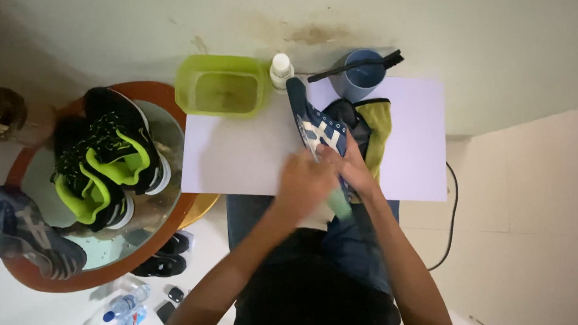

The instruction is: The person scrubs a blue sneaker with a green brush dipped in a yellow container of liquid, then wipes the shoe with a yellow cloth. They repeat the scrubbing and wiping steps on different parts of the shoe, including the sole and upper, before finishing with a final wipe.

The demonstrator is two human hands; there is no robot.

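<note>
A blue sneaker (312, 126) with white markings lies on a white board (237, 154), toe pointing away from me. My right hand (353, 166) grips the sneaker at its rear part. My left hand (305, 181) is blurred and pressed against the shoe's near side; a pale green object (342, 205) shows just below it, and I cannot tell which hand holds it. A yellow-green cloth (379, 130) lies beside the shoe on the right.
A green tub of water (222, 88), a white bottle (280, 70) and a blue cup (363, 76) with a black brush (356, 65) across it stand at the board's far edge. On the left, a round glass table (166, 131) carries black-and-lime shoes (106, 156) and a grey-blue shoe (29, 232).
</note>
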